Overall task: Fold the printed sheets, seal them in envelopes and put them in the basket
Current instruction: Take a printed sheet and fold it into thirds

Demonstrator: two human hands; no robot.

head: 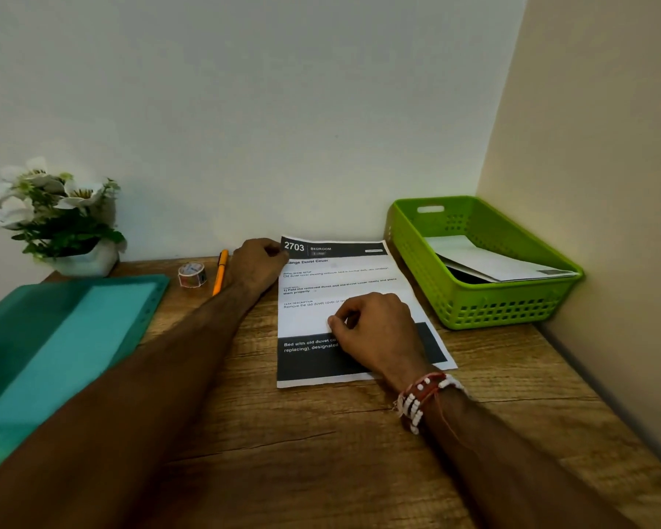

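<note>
A printed sheet [332,284] with black bands and the number 2703 lies flat on the wooden desk [321,433], its far edge against the wall. My left hand [258,265] pinches the sheet's far left corner. My right hand [378,334] rests on the middle of the sheet with curled fingers pressing down on the paper. The green basket [485,307] stands at the right against the side wall, with a white envelope [493,263] lying inside it.
A teal plastic folder [62,345] lies at the left. A roll of tape [192,274] and an orange pen [220,273] sit near the wall beside my left hand. A white pot of flowers [62,219] stands at the far left.
</note>
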